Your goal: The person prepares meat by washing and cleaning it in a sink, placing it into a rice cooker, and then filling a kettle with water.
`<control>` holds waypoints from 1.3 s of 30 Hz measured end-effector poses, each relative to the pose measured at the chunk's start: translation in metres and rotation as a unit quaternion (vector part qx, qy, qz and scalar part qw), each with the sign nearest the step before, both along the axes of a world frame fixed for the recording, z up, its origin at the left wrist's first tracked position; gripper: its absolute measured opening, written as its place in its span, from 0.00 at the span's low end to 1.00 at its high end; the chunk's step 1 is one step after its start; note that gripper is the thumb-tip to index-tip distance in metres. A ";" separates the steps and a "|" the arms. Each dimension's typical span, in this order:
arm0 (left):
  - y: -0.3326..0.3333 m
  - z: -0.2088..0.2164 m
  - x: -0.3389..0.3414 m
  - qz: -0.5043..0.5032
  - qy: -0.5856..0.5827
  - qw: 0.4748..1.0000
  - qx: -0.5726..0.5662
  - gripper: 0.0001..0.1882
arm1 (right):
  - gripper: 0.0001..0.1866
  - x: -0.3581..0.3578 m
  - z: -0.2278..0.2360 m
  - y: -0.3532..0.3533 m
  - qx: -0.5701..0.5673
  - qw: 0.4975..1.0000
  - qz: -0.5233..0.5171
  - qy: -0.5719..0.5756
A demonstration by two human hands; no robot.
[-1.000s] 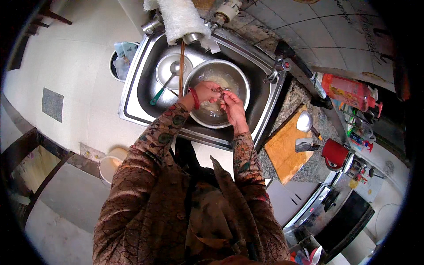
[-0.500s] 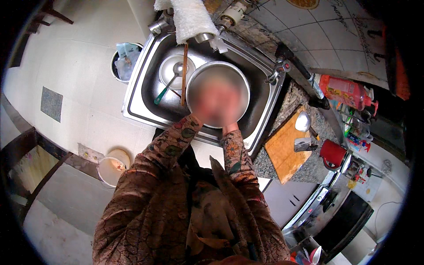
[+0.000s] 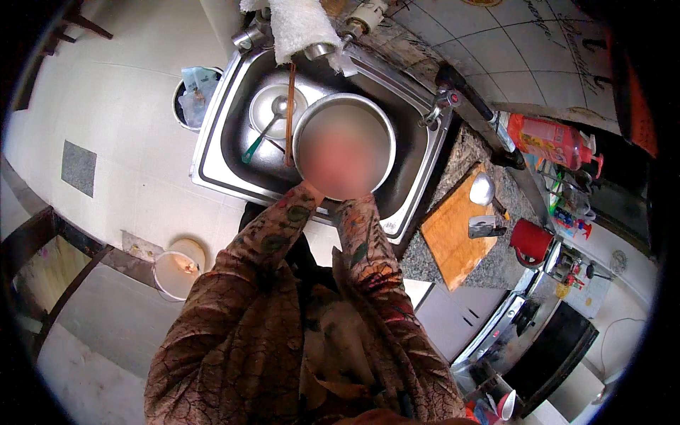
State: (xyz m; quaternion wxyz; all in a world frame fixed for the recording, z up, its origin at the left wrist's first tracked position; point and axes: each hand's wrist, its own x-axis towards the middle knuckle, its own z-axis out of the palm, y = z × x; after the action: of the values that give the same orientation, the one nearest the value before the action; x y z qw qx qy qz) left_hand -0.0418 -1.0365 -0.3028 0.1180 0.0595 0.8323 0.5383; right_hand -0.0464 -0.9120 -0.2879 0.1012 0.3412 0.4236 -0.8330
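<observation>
My left hand [image 3: 320,168] and my right hand [image 3: 354,166] are close together inside a round metal basin [image 3: 391,127]. A blur covers both hands and the basin's inside, hiding the fingers and anything between them. The basin stands in a stainless steel sink [image 3: 407,152]. Left of it is a pale bowl [image 3: 260,106], with a green-handled spoon [image 3: 255,146] resting across it. Brown chopsticks [image 3: 289,117] lie between bowl and basin.
A white cloth [image 3: 301,32] hangs over the sink's far edge, and a tap [image 3: 440,106] stands at its right. The right counter holds a wooden cutting board [image 3: 453,244], a ladle [image 3: 482,189], a cleaver [image 3: 483,227] and a red pot [image 3: 531,242]. Buckets [image 3: 177,275] stand on the floor.
My right hand and forearm have shifted left, nearer my left hand in the basin. The whole view has moved slightly. Bowl, spoon and chopsticks keep their places in the sink.
</observation>
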 end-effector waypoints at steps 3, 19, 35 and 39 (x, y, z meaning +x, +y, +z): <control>0.004 0.056 0.005 0.172 0.107 0.971 0.125 0.22 | 0.14 -0.025 0.002 0.024 -0.062 0.996 -0.032 -0.052; -0.016 0.056 0.002 0.178 -0.321 0.605 0.707 0.16 | 0.11 -0.013 0.084 -0.027 0.257 0.916 0.273 0.144; -0.036 -0.006 -0.003 0.145 -0.335 0.749 0.553 0.09 | 0.07 -0.028 0.031 0.002 0.153 0.953 0.249 -0.078; -0.031 -0.026 -0.024 0.000 -0.324 0.944 0.059 0.09 | 0.09 -0.019 -0.078 0.037 0.631 0.654 0.398 0.124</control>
State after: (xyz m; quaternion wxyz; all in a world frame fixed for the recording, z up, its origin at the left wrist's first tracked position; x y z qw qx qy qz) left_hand -0.0656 -1.0673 -0.3286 0.3773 -0.1115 0.7162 0.5765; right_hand -0.0651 -0.8751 -0.3656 0.1297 0.0155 0.9513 -0.2793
